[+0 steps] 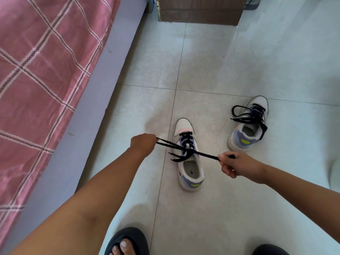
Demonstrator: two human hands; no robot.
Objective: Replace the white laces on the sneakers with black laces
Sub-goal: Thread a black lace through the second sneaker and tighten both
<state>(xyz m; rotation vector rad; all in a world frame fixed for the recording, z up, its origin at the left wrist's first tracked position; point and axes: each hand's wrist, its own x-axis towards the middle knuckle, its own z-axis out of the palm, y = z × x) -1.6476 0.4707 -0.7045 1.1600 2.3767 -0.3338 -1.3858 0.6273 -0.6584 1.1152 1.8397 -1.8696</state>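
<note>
Two white-and-lilac sneakers stand on the tiled floor, toes pointing away from me. The near sneaker (189, 170) carries a black lace (186, 142) threaded up its eyelets. My left hand (142, 144) grips one loop of that lace, stretched out to the left. My right hand (237, 165) pinches the other loop, stretched to the right. The two strands cross over the tongue, and two loose lace tips hang at the shoe's left side. The far sneaker (246, 133) on the right has its black lace (248, 115) tied in a loose bow.
A bed with a pink checked sheet (42, 74) and grey frame (88, 115) runs along the left. A wooden cabinet (200, 11) stands at the far end. My feet in dark slippers (128, 242) are at the bottom edge. A white object (334, 173) shows at the right edge.
</note>
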